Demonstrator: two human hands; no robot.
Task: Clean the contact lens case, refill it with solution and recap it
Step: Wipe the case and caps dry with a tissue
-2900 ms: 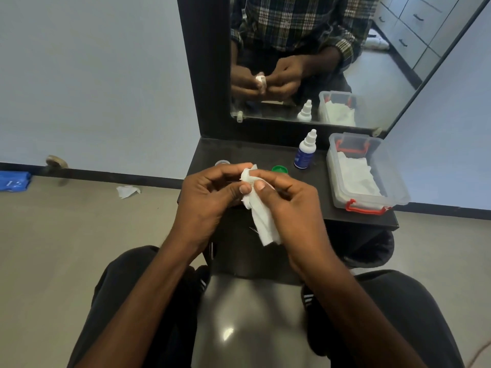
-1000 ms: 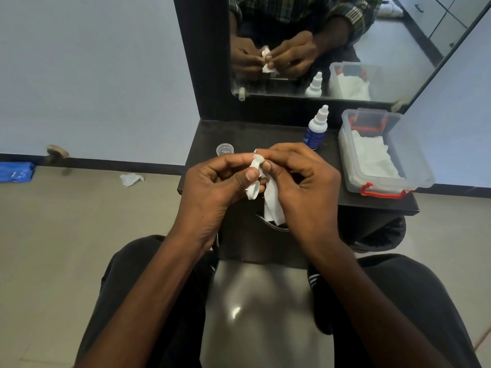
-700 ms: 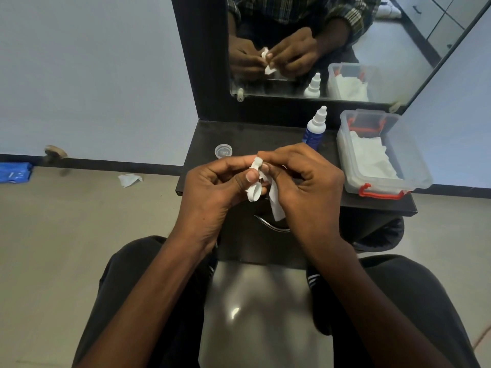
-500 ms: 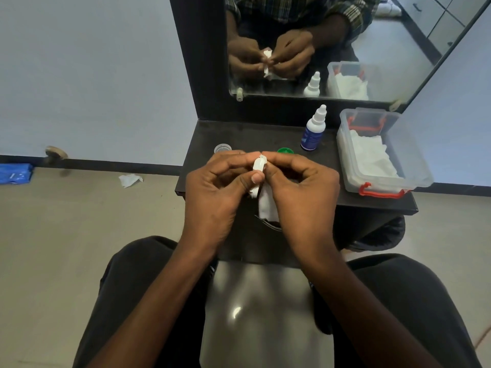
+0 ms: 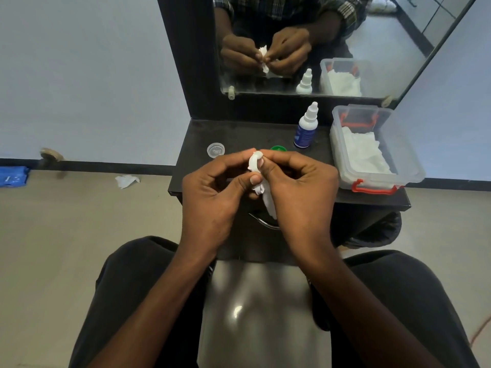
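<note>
My left hand [image 5: 212, 192] and my right hand [image 5: 300, 187] meet above the front of the black shelf [image 5: 191, 166]. Between their fingertips they pinch a white tissue [image 5: 267, 200] wrapped around a small object; the lens case itself is hidden inside tissue and fingers. A clear cap [image 5: 215, 150] lies on the shelf behind my left hand. A green cap [image 5: 277, 148] peeks out behind my right fingers. The solution bottle [image 5: 305, 128], blue label and white nozzle, stands upright at the back of the shelf.
A clear plastic box [image 5: 398, 144] with red latches holds white tissues at the shelf's right end. A mirror [image 5: 345, 35] stands behind the shelf. A crumpled tissue [image 5: 127, 180] lies on the floor at left, with a blue item [image 5: 12, 176] further left.
Both hands keep working the tissue round the hidden object, with the fingers shifting slightly and the tissue bunching up. The green cap shows again behind my right hand.
</note>
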